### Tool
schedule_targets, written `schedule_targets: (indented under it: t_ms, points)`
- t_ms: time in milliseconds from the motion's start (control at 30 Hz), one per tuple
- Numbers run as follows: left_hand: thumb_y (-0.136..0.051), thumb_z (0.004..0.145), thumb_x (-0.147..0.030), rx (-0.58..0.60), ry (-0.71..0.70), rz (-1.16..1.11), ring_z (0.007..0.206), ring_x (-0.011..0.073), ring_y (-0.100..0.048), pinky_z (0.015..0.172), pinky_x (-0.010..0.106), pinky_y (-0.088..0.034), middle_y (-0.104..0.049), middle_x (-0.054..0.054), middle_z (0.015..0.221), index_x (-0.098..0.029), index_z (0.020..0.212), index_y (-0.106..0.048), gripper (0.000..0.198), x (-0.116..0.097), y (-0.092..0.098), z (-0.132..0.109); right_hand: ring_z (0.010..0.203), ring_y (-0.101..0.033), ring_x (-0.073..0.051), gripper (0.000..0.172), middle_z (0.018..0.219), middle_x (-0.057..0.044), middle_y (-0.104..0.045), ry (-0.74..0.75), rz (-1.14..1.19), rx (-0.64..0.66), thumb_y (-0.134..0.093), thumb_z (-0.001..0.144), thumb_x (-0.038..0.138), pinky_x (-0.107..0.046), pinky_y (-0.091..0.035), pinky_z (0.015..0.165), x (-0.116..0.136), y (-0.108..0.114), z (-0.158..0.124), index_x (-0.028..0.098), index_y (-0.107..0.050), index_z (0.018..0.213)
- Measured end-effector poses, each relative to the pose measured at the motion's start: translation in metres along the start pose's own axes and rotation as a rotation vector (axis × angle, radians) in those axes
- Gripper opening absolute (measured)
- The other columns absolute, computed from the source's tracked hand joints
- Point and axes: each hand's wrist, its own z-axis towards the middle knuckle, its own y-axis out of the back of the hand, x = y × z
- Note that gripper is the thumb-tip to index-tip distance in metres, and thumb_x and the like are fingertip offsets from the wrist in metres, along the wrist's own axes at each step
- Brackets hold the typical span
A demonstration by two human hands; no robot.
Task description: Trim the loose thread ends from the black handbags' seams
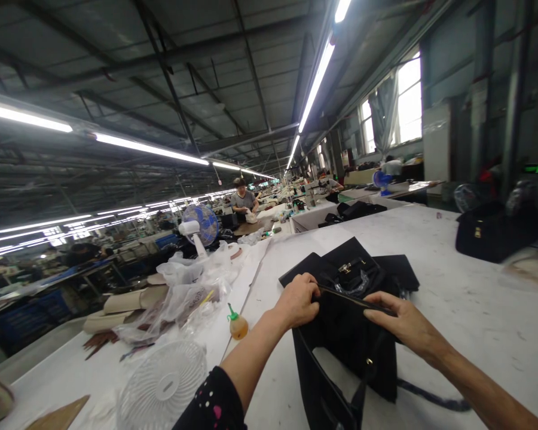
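A black handbag (345, 334) stands on the white table in front of me, its straps hanging down the near side and off to the right. My left hand (299, 300) is closed on the left end of the bag's top edge. On the right part of that same edge, my right hand (403, 322) pinches the rim between thumb and fingers. Just behind lie flat black bag pieces (352, 263) with a gold-coloured clasp. The inside of the bag is mostly hidden.
A small bottle (238, 325) with a green spout stands to the left, near a white fan (164, 385). Clear plastic wrapping (183, 286) and tan pieces (128, 300) are heaped beyond. Another black bag (493, 233) sits at the right. A co-worker (244, 200) is farther back.
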Motion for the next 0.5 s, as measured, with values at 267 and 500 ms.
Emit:
schedule_targets:
  t_ms: [267, 500]
  points:
    - [-0.06, 0.072, -0.025, 0.091, 0.004, 0.099, 0.093, 0.0204, -0.053, 0.082, 0.032, -0.046, -0.057, 0.003, 0.103, -0.021, 0.072, -0.066, 0.007, -0.01, 0.008, 0.009, 0.085, -0.063, -0.022, 0.028, 0.088, -0.001, -0.068, 0.024, -0.043, -0.013, -0.057, 0.077, 0.043, -0.031, -0.048, 0.077, 0.004, 0.0, -0.002, 0.022, -0.063, 0.095]
    - [-0.058, 0.066, -0.013, 0.091, 0.052, 0.118, 0.089, 0.0206, -0.054, 0.078, 0.031, -0.046, -0.059, 0.004, 0.095, -0.02, 0.085, -0.062, 0.02, -0.02, 0.007, 0.019, 0.087, -0.062, -0.021, 0.027, 0.088, -0.001, -0.069, 0.072, -0.005, -0.04, -0.058, 0.075, 0.04, -0.032, -0.047, 0.08, 0.004, 0.003, -0.002, 0.021, -0.064, 0.093]
